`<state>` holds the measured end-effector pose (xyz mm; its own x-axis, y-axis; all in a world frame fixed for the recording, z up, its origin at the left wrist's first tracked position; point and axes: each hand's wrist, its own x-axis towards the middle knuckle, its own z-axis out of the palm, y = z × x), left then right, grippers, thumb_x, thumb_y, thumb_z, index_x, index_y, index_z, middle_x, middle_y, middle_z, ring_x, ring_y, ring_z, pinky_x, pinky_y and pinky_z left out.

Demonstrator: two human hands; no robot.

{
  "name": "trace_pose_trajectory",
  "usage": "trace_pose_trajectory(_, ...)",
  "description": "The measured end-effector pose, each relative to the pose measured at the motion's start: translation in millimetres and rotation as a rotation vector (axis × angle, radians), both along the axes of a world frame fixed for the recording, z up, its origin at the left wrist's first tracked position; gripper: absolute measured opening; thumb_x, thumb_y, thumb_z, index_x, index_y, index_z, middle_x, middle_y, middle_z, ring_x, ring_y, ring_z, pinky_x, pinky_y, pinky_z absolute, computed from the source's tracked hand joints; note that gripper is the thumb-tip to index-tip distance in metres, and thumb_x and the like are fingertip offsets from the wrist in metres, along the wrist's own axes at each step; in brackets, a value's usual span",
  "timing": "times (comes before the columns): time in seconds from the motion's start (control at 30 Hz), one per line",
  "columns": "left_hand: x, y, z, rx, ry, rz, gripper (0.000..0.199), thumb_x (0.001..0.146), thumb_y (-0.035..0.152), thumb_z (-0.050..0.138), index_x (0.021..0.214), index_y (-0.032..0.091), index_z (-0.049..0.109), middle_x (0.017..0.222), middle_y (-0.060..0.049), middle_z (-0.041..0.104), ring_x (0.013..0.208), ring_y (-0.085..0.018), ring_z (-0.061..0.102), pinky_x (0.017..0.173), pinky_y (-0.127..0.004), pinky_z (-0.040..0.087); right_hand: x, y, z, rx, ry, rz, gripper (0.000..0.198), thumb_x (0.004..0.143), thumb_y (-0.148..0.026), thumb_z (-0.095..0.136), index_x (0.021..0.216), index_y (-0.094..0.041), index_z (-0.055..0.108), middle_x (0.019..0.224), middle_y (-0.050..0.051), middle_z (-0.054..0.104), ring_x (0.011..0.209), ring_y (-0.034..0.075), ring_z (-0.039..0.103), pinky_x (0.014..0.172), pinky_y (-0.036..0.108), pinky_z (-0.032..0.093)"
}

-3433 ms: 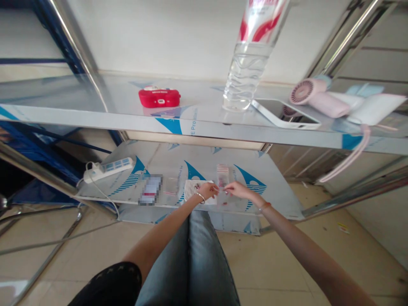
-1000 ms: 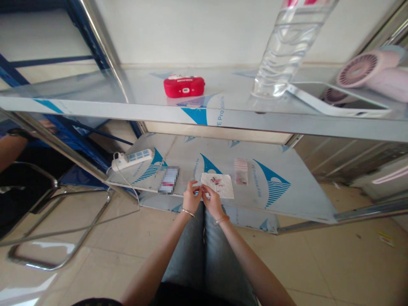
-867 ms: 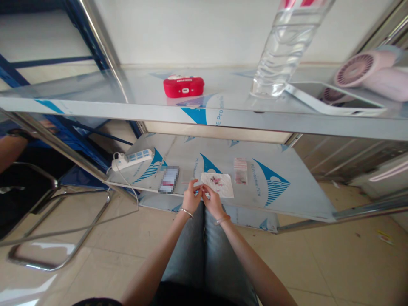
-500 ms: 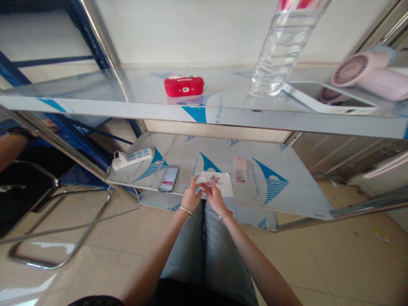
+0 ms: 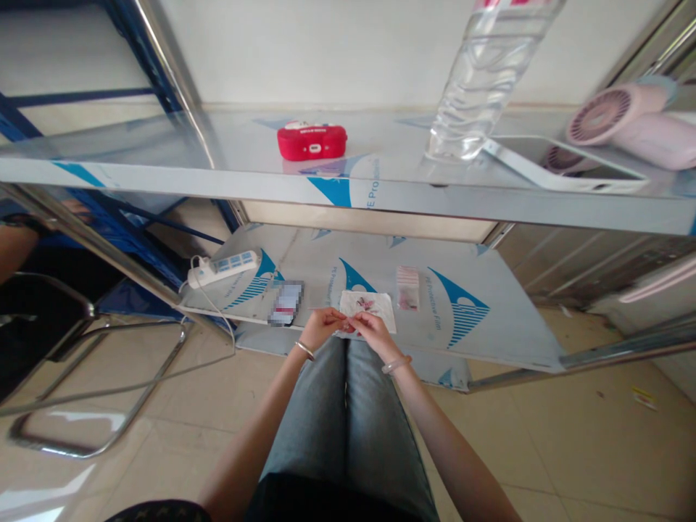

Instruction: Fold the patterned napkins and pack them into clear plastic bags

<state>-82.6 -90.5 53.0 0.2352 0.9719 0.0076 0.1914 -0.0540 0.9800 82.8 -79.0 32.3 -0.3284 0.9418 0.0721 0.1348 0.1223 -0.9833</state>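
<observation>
My left hand [image 5: 322, 326] and my right hand [image 5: 373, 332] meet fingertip to fingertip at the front edge of the lower shelf. Both are closed in a pinch around something tiny and reddish that I cannot make out. Just behind them lies a white sheet [image 5: 383, 313], paper or cloth, bearing small red and dark bits [image 5: 365, 303]. Right of the sheet is a small clear bag with pink stripes [image 5: 407, 288]. A phone with a blurred-out screen [image 5: 286, 303] rests left of my left hand.
A white power strip [image 5: 224, 270] with its cord sits at the lower shelf's left end. On the upper shelf [image 5: 228, 181] are a red case [image 5: 312, 143], a water bottle [image 5: 473, 87], a white-edged tablet-like device [image 5: 565, 168] and a pink fan [image 5: 609, 116]. A person's arm shows far left.
My left hand has turned inward, its raised fingers now folded into a pinch against the right fingertips. Both hands have drawn slightly toward me, off the sheet.
</observation>
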Motion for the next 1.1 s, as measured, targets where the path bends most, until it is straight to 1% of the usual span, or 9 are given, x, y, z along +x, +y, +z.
trace_pose_trajectory(0.17, -2, 2, -0.1, 0.086, 0.029, -0.06, 0.022, 0.077, 0.034, 0.06, 0.079, 0.013, 0.062, 0.075, -0.006, 0.07, 0.068, -0.015, 0.065, 0.064, -0.024, 0.051, 4, -5, 11, -0.027, 0.006, 0.07, 0.023, 0.082, -0.037, 0.05, 0.073, -0.018, 0.057, 0.07, 0.001, 0.063, 0.07, 0.015, 0.059, 0.067, 0.026, 0.047)
trace_pose_trajectory(0.27, 3, -1, 2.8, 0.164, 0.277, -0.067, 0.018, 0.082, 0.027, 0.051, 0.075, 0.014, 0.061, 0.067, -0.003, 0.066, 0.061, -0.012, 0.061, 0.059, -0.021, 0.046, 4, -7, 11, -0.033, 0.011, 0.048, 0.017, 0.08, -0.031, 0.048, 0.071, -0.018, 0.056, 0.067, 0.0, 0.06, 0.067, 0.014, 0.058, 0.063, 0.025, 0.045)
trace_pose_trajectory(0.37, 9, -6, 6.5, 0.219, 0.573, -0.051, 0.019, 0.086, 0.023, 0.045, 0.075, 0.016, 0.059, 0.064, -0.002, 0.063, 0.06, -0.013, 0.059, 0.058, -0.022, 0.041, 3, -7, 5, 0.029, -0.042, 0.011, 0.016, 0.08, -0.026, 0.045, 0.069, -0.019, 0.055, 0.065, -0.001, 0.058, 0.065, 0.014, 0.055, 0.063, 0.025, 0.044)
trace_pose_trajectory(0.5, 20, -13, 8.1, 0.274, 0.893, 0.016, 0.018, 0.088, 0.023, 0.04, 0.085, 0.017, 0.057, 0.074, -0.006, 0.065, 0.069, -0.018, 0.063, 0.065, -0.026, 0.042, 0, -8, -4, 0.132, -0.157, -0.074, 0.016, 0.08, -0.024, 0.044, 0.068, -0.019, 0.054, 0.064, 0.0, 0.057, 0.062, 0.015, 0.054, 0.062, 0.025, 0.042)
trace_pose_trajectory(0.6, 25, -15, 7.4, 0.309, 1.025, 0.035, 0.02, 0.09, 0.023, 0.037, 0.088, 0.017, 0.056, 0.08, -0.009, 0.067, 0.075, -0.02, 0.064, 0.073, -0.03, 0.042, -1, -10, -5, 0.195, -0.263, -0.117, 0.015, 0.08, -0.024, 0.045, 0.069, -0.019, 0.055, 0.065, 0.001, 0.058, 0.064, 0.016, 0.055, 0.062, 0.025, 0.042)
trace_pose_trajectory(0.77, 18, -10, 6.8, 0.238, 1.086, 0.143, 0.021, 0.09, 0.023, 0.036, 0.089, 0.017, 0.057, 0.076, -0.009, 0.067, 0.074, -0.021, 0.065, 0.071, -0.029, 0.043, 2, -17, 2, 0.198, -0.366, -0.158, 0.012, 0.077, -0.021, 0.048, 0.067, -0.02, 0.055, 0.064, 0.0, 0.059, 0.063, 0.016, 0.056, 0.061, 0.025, 0.041)
trace_pose_trajectory(0.9, 13, -10, 5.1, 0.193, 0.974, 0.177, 0.021, 0.089, 0.03, 0.042, 0.084, 0.02, 0.06, 0.074, -0.005, 0.068, 0.072, -0.019, 0.065, 0.065, -0.024, 0.041, -1, -20, 2, 0.183, -0.397, -0.316, 0.006, 0.076, -0.022, 0.052, 0.072, -0.021, 0.057, 0.067, 0.0, 0.061, 0.062, 0.016, 0.056, 0.062, 0.026, 0.042)
trace_pose_trajectory(1.0, 18, -14, 2.0, 0.206, 0.93, 0.157, 0.021, 0.088, 0.03, 0.044, 0.081, 0.021, 0.061, 0.074, -0.004, 0.068, 0.071, -0.017, 0.065, 0.066, -0.024, 0.041, -5, -20, 3, 0.244, -0.423, -0.41, 0.007, 0.074, -0.019, 0.055, 0.08, -0.021, 0.058, 0.078, 0.002, 0.062, 0.065, 0.016, 0.057, 0.065, 0.028, 0.044)
trace_pose_trajectory(1.1, 26, -20, -1.7, 0.263, 0.952, 0.146, 0.021, 0.088, 0.027, 0.045, 0.081, 0.02, 0.062, 0.073, -0.005, 0.068, 0.071, -0.018, 0.065, 0.071, -0.027, 0.042, -7, -21, 2, 0.333, -0.417, -0.397, 0.009, 0.075, -0.016, 0.055, 0.08, -0.02, 0.061, 0.088, 0.005, 0.061, 0.08, 0.019, 0.059, 0.075, 0.031, 0.045)
